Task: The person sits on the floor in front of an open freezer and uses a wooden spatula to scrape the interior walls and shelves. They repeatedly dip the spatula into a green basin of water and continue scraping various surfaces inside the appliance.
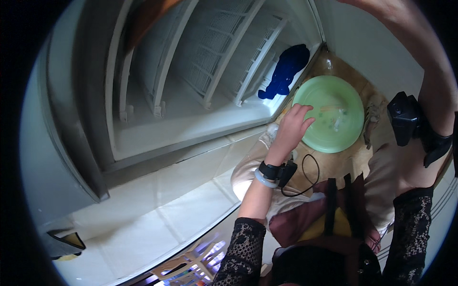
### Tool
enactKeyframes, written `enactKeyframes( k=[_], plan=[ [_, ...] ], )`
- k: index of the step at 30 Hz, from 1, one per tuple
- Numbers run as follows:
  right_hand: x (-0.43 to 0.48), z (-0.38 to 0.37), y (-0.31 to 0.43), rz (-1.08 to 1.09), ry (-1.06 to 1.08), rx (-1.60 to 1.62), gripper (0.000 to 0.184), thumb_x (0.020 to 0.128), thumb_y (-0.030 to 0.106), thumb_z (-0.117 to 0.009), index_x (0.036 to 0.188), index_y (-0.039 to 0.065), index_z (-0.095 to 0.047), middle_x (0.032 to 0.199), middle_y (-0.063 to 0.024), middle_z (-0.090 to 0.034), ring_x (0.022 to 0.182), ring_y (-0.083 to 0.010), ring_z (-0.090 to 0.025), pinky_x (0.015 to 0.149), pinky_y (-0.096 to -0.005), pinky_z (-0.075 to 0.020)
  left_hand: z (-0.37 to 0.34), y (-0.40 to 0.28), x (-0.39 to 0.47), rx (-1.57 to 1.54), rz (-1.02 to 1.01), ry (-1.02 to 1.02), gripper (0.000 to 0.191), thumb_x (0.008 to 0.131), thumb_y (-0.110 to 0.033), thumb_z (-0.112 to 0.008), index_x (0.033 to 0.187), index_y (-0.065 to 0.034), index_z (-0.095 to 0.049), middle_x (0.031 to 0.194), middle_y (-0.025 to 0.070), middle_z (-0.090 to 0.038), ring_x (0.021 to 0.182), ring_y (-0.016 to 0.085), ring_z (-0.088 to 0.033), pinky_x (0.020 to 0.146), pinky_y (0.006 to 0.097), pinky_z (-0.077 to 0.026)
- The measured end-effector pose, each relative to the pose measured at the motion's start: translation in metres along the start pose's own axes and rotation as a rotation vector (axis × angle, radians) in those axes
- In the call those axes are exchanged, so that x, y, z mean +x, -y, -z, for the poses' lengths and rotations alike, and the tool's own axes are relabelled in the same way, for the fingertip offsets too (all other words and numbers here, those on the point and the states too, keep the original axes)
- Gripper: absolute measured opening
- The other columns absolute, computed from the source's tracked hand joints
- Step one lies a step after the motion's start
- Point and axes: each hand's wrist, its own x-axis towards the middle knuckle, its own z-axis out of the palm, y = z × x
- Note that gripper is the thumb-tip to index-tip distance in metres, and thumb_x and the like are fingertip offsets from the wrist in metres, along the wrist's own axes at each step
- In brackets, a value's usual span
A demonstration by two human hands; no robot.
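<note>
My left hand [293, 123] reaches over the near-left rim of a round, light green plastic basin [352, 132] on the floor, its fingers and thumb apart. I cannot tell whether it touches the rim. Clear water seems to lie in the basin, and small marks show on its bottom. My right forearm [438, 82] rises along the right side, and the hand is out of view past the top edge. A dark blue cloth [286, 73] lies crumpled on the floor of an open white refrigerator or freezer cabinet [200, 128], beside the basin.
White wire shelves [211, 53] cross the cabinet. A blurred brown shape [150, 21] covers part of its top. A black cable [318, 171] loops from my left wrist device [286, 173]. A grey cloth [372, 114] lies right of the basin, and a pale panel [375, 50] stands behind it.
</note>
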Motion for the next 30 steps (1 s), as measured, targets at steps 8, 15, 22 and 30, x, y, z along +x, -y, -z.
enactKeyframes(
  k=[8, 15, 22, 30],
  plan=[
    [0.024, -0.014, 0.043, 0.139, 0.104, -0.336, 0.012, 0.077, 0.006, -0.061, 0.088, 0.002, -0.064, 0.065, -0.0156, -0.061, 0.065, -0.0312, -0.063, 0.061, -0.038, -0.0517, 0.008, 0.007, -0.013, 0.0, 0.043, -0.071, 0.028, 0.088, -0.02, -0.063, 0.112, -0.0063, -0.058, 0.1, 0.0155, -0.061, 0.095, 0.033, -0.062, 0.082, 0.0403, -0.049],
    [0.044, -0.049, 0.071, -0.008, 0.12, -0.382, 0.028, 0.088, 0.014, -0.063, 0.115, 0.015, -0.068, 0.08, -0.0183, -0.067, 0.076, -0.0332, -0.067, 0.069, -0.0381, -0.0533, 0.025, 0.012, -0.036, -0.143, -0.007, -0.269, 0.025, 0.088, -0.019, -0.062, 0.109, -0.005, -0.061, 0.099, 0.0159, -0.06, 0.094, 0.035, -0.06, 0.081, 0.041, -0.049],
    [0.028, -0.063, 0.109, -0.138, 0.256, -0.389, 0.033, 0.09, 0.011, -0.064, 0.122, 0.011, -0.065, 0.072, -0.0123, -0.066, 0.062, -0.011, -0.059, 0.061, -0.0281, -0.0474, 0.029, 0.02, -0.048, -0.228, 0.021, -0.379, 0.027, 0.088, -0.021, -0.061, 0.111, -0.0067, -0.06, 0.101, 0.0148, -0.058, 0.096, 0.034, -0.058, 0.084, 0.0427, -0.048],
    [0.03, -0.06, 0.1, -0.054, 0.314, -0.468, 0.033, 0.092, 0.009, -0.061, 0.125, 0.012, -0.064, 0.066, 0.0021, -0.056, 0.054, -0.0029, -0.039, 0.048, -0.0213, -0.03, 0.04, 0.025, -0.056, -0.299, 0.001, -0.538, 0.024, 0.085, -0.02, -0.066, 0.104, -0.005, -0.062, 0.1, 0.0153, -0.06, 0.092, 0.035, -0.061, 0.08, 0.0429, -0.051]
  ],
)
